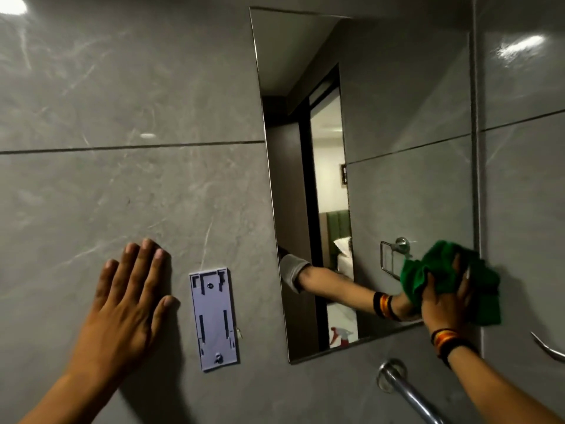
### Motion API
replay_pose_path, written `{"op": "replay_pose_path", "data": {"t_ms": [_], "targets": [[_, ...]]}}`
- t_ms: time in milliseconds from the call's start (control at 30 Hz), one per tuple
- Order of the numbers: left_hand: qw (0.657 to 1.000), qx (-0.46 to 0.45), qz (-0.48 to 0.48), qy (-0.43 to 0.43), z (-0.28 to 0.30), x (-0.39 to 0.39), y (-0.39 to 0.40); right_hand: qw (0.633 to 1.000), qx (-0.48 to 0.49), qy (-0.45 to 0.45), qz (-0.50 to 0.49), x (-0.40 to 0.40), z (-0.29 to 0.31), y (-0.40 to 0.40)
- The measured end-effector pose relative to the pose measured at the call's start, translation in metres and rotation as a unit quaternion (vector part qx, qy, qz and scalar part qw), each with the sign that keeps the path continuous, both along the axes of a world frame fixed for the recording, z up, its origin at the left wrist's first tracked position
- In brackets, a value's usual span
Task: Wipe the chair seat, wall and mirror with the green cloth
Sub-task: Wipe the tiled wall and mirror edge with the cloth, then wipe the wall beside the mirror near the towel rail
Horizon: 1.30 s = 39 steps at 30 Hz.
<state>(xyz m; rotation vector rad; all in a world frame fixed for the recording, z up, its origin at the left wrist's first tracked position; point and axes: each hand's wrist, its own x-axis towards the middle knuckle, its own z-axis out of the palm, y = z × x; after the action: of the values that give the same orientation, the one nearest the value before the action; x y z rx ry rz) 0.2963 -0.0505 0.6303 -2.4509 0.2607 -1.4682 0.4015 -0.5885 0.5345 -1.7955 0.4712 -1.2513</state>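
Note:
A tall frameless mirror (397, 123) hangs on the grey tiled wall (122, 185). My right hand (443, 298) presses a bunched green cloth (477, 280) against the mirror's lower right corner, where it meets the side wall. The glass reflects my arm and the cloth. My left hand (128, 295) lies flat on the wall to the left of the mirror, fingers spread, holding nothing. No chair is in view.
A grey plastic mounting plate (214, 319) is screwed to the wall between my left hand and the mirror. A chrome grab bar (406, 393) juts out below the mirror. A metal hook (550, 350) sticks out at the right edge.

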Motion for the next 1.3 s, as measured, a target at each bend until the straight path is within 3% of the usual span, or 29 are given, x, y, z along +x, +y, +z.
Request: {"op": "replay_pose_path", "data": {"t_ms": [167, 400, 567, 733, 967, 1067, 1233, 1300], "targets": [[1.000, 0.002, 0.003, 0.009, 0.000, 0.001, 0.003, 0.999, 0.037, -0.015, -0.028, -0.003, 0.022, 0.040], [0.999, -0.002, -0.030, 0.019, 0.003, -0.004, -0.001, 0.978, -0.194, -0.081, -0.003, -0.020, 0.102, 0.171], [0.998, -0.024, -0.025, 0.045, 0.012, -0.039, -0.016, 0.930, -0.351, -0.021, 0.109, -0.077, 0.048, 0.266], [0.993, -0.066, -0.038, 0.086, 0.001, -0.080, -0.033, 0.926, -0.296, 0.005, 0.236, -0.140, -0.009, 0.299], [0.973, -0.061, -0.074, 0.210, -0.168, -0.147, -0.015, 0.905, -0.237, 0.101, 0.338, -0.220, -0.126, 0.356], [0.961, -0.079, -0.054, 0.261, -0.237, -0.170, -0.006, 0.878, -0.233, 0.175, 0.380, -0.242, -0.161, 0.373], [0.878, -0.082, 0.034, 0.471, -0.340, -0.223, 0.009, 0.836, -0.265, 0.260, 0.405, -0.269, -0.228, 0.398], [0.858, -0.081, 0.061, 0.503, -0.379, -0.236, 0.017, 0.815, -0.272, 0.310, 0.408, -0.275, -0.267, 0.409]]}}
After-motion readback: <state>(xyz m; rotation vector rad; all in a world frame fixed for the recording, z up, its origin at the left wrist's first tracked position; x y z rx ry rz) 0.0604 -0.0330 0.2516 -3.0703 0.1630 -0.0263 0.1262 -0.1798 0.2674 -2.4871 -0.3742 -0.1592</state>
